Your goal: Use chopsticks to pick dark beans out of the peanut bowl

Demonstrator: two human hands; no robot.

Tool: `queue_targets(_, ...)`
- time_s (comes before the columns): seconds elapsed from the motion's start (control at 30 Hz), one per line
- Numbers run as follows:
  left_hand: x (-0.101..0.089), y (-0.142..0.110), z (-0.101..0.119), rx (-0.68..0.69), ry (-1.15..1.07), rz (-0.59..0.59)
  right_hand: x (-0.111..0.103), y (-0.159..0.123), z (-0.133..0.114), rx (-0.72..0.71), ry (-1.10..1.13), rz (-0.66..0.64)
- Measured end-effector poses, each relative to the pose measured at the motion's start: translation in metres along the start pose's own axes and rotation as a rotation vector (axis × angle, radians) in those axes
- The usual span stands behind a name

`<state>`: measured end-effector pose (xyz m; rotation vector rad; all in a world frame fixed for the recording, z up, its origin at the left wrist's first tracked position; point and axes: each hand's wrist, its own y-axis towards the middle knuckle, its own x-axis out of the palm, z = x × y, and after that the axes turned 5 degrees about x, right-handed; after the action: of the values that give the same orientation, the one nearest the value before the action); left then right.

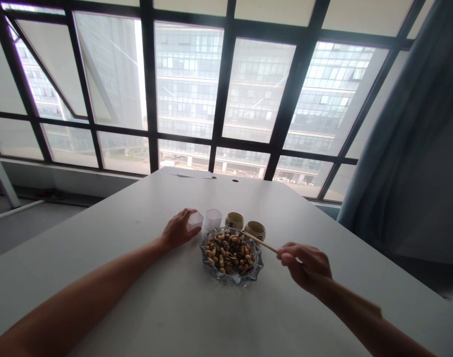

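A scalloped glass bowl (256, 267) full of mixed nuts and dark seeds sits mid-table. My left hand (177, 229) wraps round a small clear plastic cup (195, 219) just left of the bowl's far rim. A second clear cup (213, 218) stands right beside it. Two small ceramic cups follow to the right, one (234, 220) and another (255, 230). My right hand (305, 266) pinches a pair of wooden chopsticks (259, 241), their tips reaching over the bowl's right far rim.
The white table (144, 297) runs to a far edge with a small dark hole (235, 180). Beyond it stands a large dark-framed window wall. A blue curtain (405, 163) hangs at the right. A white table leg (1, 176) shows far left.
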<state>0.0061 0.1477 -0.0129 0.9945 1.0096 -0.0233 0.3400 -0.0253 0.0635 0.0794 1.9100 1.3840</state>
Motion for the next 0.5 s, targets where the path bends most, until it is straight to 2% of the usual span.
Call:
queue_targets(0.1,-0.003,0.001,0.001,0.115,-0.012,0.104,0.004,-0.001,0.010,0.487,0.235,0.237)
queue_targets(0.17,-0.005,0.001,0.002,0.185,-0.003,0.175,0.006,0.000,0.016,0.698,0.358,0.379)
queue_targets(0.2,-0.005,0.002,0.002,0.213,0.004,0.199,0.006,0.001,0.019,0.757,0.404,0.422)
queue_targets(0.33,-0.005,0.002,0.002,0.277,0.020,0.242,0.007,0.003,0.026,0.840,0.482,0.451)
queue_targets(0.5,-0.004,0.001,0.002,0.226,0.035,0.222,0.008,0.002,0.025,0.869,0.481,0.443)
